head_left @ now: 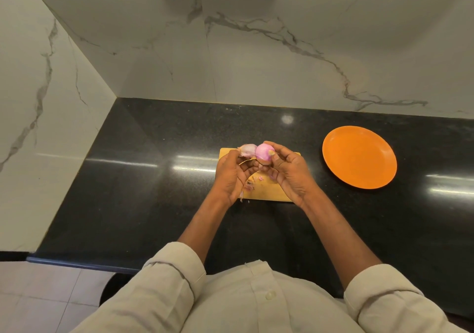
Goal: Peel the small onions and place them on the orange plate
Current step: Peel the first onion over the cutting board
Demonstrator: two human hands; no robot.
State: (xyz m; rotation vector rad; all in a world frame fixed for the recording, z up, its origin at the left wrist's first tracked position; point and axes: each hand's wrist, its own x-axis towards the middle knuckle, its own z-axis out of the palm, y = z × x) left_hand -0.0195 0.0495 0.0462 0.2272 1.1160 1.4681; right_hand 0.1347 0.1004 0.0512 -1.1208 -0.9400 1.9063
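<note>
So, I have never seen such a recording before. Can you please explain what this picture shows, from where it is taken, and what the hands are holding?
There is no machine here. A person wears a camera on the head, which looks down at their own two arms. The right hand holds a small pink onion, already mostly peeled. The left hand pinches the loose onion skin beside it. Both are above a wooden cutting board, where small skin scraps lie. The board lies on a black countertop. To the right lies an orange plate with nothing on it yet.
</note>
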